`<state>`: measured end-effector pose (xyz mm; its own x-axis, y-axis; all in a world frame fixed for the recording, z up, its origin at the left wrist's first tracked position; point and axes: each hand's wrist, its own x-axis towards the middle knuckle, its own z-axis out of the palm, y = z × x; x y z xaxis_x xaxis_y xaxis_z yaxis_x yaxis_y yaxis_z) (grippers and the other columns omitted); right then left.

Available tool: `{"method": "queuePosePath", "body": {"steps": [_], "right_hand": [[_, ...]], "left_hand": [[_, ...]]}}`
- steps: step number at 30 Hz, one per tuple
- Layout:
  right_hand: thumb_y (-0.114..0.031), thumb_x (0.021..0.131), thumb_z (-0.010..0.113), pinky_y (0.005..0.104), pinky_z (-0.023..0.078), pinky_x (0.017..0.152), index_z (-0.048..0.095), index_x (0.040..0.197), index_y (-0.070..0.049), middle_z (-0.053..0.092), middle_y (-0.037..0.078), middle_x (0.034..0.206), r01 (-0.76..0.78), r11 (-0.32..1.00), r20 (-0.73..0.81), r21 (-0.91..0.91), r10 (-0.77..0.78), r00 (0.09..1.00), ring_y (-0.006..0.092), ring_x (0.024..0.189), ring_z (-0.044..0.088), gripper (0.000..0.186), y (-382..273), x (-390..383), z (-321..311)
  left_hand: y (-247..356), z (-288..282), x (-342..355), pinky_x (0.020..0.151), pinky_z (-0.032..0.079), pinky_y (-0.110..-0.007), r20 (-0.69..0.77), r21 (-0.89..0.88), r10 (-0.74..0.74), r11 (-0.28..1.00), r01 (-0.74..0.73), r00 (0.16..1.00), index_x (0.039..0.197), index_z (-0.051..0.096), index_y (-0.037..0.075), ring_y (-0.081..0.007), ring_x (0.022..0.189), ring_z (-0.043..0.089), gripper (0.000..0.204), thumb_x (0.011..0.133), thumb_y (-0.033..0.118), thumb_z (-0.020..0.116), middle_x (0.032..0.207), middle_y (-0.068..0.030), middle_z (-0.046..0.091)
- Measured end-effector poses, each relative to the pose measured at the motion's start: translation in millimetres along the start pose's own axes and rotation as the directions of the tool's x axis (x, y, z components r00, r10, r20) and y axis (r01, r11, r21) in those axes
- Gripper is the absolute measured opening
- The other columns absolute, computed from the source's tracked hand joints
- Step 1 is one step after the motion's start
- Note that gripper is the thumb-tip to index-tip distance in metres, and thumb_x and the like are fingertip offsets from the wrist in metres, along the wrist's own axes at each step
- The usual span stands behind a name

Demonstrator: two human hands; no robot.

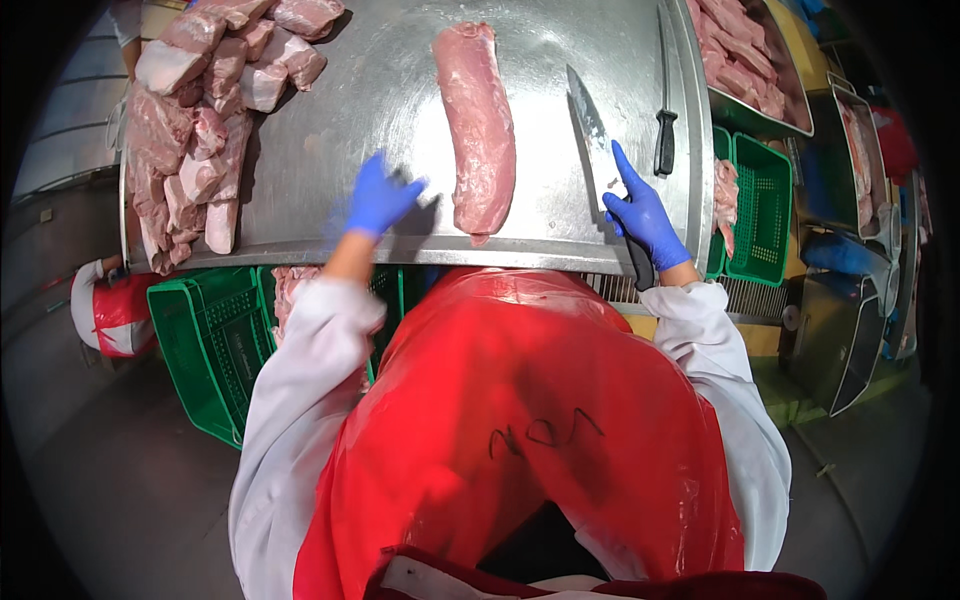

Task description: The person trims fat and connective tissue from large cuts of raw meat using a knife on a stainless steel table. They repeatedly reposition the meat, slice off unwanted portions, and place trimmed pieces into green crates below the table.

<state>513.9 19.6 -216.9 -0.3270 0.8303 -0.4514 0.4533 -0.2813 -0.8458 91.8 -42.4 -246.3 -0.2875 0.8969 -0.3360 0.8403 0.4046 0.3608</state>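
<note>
Partly, the right hand [648,222] hides its knife [592,122].

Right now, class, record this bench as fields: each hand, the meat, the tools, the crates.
Centre: long pink meat slab on a shiny grey metal table
Left hand: blue-gloved, blurred, apparently empty, left of the slab
Right hand: blue-gloved, holding a black-handled steel knife
Heap: pale pink meat chunks, table's left
Other tool: long, thin, black-handled, right of the knife
Crates: green plastic, by the table's right and near edges
</note>
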Motion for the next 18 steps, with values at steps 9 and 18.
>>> {"method": "queuePosePath", "body": {"steps": [9,18], "right_hand": [[-0.009,0.092,0.060,0.0287,0.052,0.053,0.023,0.159,-0.032,0.063,0.006,0.066,-0.026,0.989,-0.046,0.144,0.033,0.998,0.0106,0.053,0.059,0.081,4.6,-56.6,4.7],[-0.001,0.090,0.062,0.0302,0.051,0.058,0.021,0.160,-0.030,0.063,0.009,0.067,-0.098,0.972,-0.318,0.215,0.164,0.934,0.0114,0.058,0.059,0.087,60.6,-131.3,-19.6]], "left_hand": [[150.1,40.7,113.7,0.104,0.048,-0.047,0.032,-0.439,-0.224,0.873,0.215,0.974,0.148,0.024,-0.008,-0.0396,0.116,0.058,0.106,0.070,0.034,0.081,0.129,-0.0232,0.055],[59.8,91.8,29.2,0.077,0.054,-0.037,0.115,-0.671,0.080,0.741,0.018,0.990,0.121,0.054,-0.002,-0.0222,0.084,0.066,0.046,0.087,0.025,0.071,0.097,-0.0122,0.067]]}}
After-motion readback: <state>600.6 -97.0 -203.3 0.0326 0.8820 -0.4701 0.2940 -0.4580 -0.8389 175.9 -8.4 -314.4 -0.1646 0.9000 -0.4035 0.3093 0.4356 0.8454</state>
